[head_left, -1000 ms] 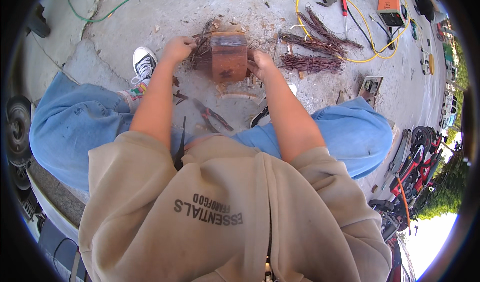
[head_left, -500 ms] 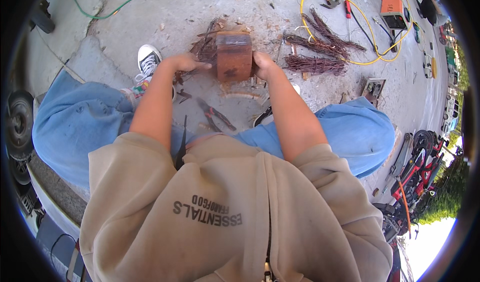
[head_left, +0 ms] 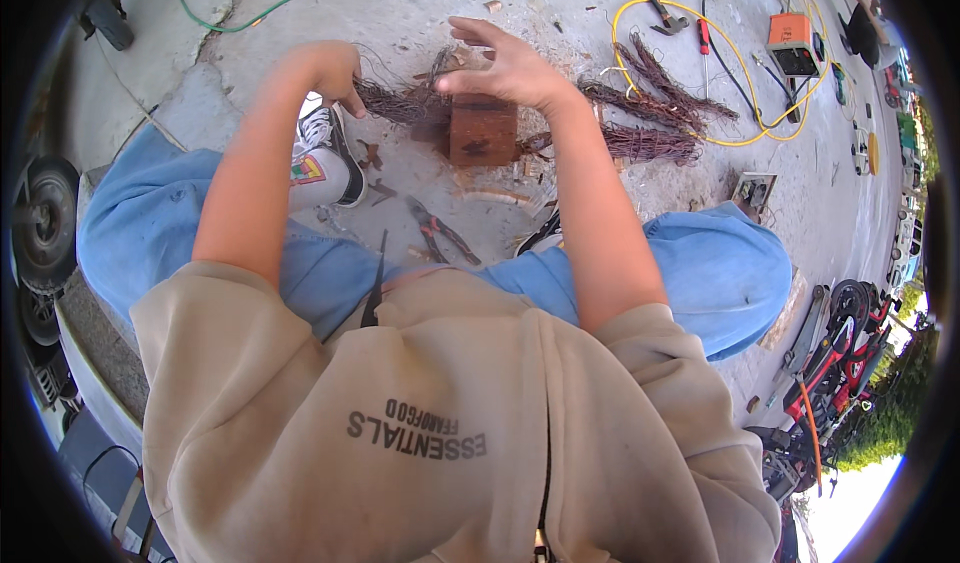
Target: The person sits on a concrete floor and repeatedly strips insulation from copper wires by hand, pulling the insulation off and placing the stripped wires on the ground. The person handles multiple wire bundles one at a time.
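Note:
A rusty brown metal block [head_left: 483, 131], squarish and made like a wire-wound core, stands on the concrete between my feet. From its left side sticks out a tangled bundle of dark copper wire [head_left: 395, 103]. My left hand [head_left: 335, 75] is curled at the outer end of that bundle, its fingers closed on the strands. Above the block, my right hand [head_left: 510, 71] is open with fingers spread, beside the upper wire strands; whether it touches them I cannot tell. A short wire stub [head_left: 536, 143] shows at the block's right side.
Red-handled pliers [head_left: 440, 231] lie between my legs. To the right are more wire bundles [head_left: 655, 145], a hammer [head_left: 660, 5], a red screwdriver [head_left: 704, 41], a yellow cord [head_left: 748, 141] and an orange box-shaped device [head_left: 792, 43]. A green hose [head_left: 235, 25] runs at the far left.
Both hands have left the block's sides. My left hand moved left onto the wire bundle, pulled out sideways; my right hand rose above the block and opened. The block looks turned or tipped slightly.

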The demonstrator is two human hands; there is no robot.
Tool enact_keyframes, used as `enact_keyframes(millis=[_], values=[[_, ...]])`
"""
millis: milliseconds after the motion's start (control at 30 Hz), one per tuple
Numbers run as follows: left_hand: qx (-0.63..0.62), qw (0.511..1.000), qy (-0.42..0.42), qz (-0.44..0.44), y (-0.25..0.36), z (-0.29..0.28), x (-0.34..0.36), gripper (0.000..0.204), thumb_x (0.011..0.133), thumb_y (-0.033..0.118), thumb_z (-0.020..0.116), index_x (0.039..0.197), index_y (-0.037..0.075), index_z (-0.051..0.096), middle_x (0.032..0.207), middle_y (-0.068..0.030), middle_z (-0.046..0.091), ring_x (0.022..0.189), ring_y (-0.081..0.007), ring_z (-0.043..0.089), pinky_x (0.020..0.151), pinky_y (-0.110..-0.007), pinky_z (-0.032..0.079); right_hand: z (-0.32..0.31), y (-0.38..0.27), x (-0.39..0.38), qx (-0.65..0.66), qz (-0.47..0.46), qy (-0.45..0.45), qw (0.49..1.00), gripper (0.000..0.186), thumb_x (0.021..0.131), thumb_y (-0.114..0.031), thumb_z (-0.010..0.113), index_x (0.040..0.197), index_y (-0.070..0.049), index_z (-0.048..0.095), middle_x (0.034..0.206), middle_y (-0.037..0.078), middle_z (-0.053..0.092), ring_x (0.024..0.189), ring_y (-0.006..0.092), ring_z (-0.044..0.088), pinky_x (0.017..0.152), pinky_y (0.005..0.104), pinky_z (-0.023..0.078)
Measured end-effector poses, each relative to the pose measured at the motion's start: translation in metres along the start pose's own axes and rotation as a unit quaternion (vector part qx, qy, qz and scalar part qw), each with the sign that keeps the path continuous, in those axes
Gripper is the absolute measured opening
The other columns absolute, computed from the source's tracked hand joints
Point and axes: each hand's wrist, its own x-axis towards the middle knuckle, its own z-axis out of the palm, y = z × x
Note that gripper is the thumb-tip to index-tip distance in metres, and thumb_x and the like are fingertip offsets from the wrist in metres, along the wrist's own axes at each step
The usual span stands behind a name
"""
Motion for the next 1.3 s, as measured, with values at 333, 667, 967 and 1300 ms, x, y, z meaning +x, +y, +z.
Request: enact_keyframes(millis=[333,667,967,1300], values=[[0.087,0.92,0.366,0.114,0.072,-0.064,-0.072,0.032,0.079,0.026,0.074,0.102,0.005,0.065,0.079,-0.0067,0.064,0.071,-0.0192,0.059,0.066,-0.032,0.051,0.045,-0.026,0.002,0.039,-0.023,0.149,0.988,0.063,0.066,-0.026,0.085,0.118,-0.002,0.059,0.099,0.015,0.069,0.09,0.0225,0.067,0.083,0.033,0.052],[-0.551,0.781,0.275,0.101,0.055,0.004,0.023,0.04,0.093,0.028,0.063,0.128,0.009,0.057,0.105,-0.0048,0.065,0.09,-0.0171,0.062,0.083,-0.032,0.052,-0.043,0.028,-0.021,0.578,-0.061,0.272,0.767,0.023,0.087,-0.004,0.066,0.108,0.0,0.057,0.078,0.007,0.061,0.069,0.0208,0.062,0.074,0.0446,0.06],[-0.401,0.822,0.316,0.253,0.11,0.045,0.064,0.038,0.091,0.04,0.061,0.092,0.004,0.071,0.078,-0.0135,0.068,0.076,-0.0268,0.064,0.071,-0.037,0.048,-0.049,0.028,-0.03,0.52,-0.023,0.352,0.778,0.03,0.081,-0.002,0.074,0.106,0.0,0.058,0.076,0.005,0.058,0.064,0.0164,0.058,0.068,0.0438,0.059],[-0.167,0.919,0.344,-0.094,-0.014,0.091,0.087,0.042,0.084,0.04,0.069,0.105,0.003,0.068,0.105,-0.0177,0.065,0.101,-0.0275,0.063,0.088,-0.038,0.049,-0.059,0.053,-0.035,0.535,0.058,0.498,0.68,0.032,0.09,-0.02,0.066,0.067,-0.008,0.048,0.058,0.002,0.042,0.048,0.0163,0.041,0.045,0.0331,0.036]])
